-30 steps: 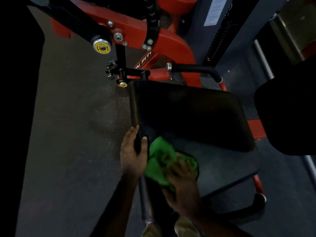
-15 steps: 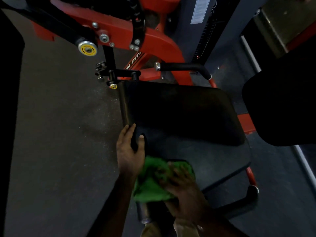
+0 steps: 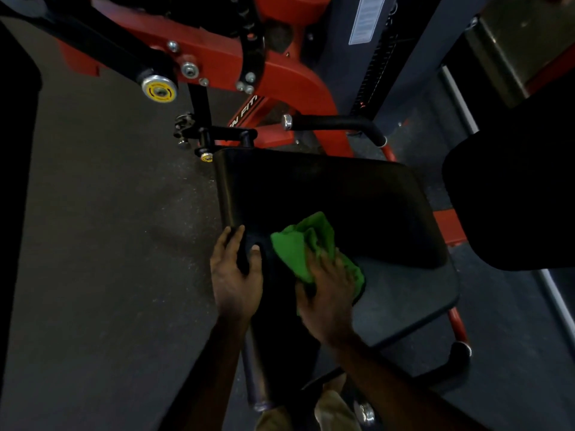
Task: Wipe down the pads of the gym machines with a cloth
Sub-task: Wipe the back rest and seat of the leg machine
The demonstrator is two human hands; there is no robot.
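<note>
Pad [image 3: 326,194] of the red machine [image 3: 280,79], black, fills the middle of the frame. Green cloth [image 3: 303,244] lies on its lower part, pressed under the right hand [image 3: 326,293], fingers spread. At lower centre, the left hand [image 3: 235,275] grips the pad's left edge.

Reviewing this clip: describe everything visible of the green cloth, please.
The green cloth is bright green, soft-looking fabric, perhaps microfibre, bunched into loose folds rather than spread flat. It lies on the black pad of the red-framed machine, near the pad's left side. The right hand presses down on its near part, fingers spread over it; the far folds stick out free. The left hand grips the pad's edge beside it, apart from it.
</note>
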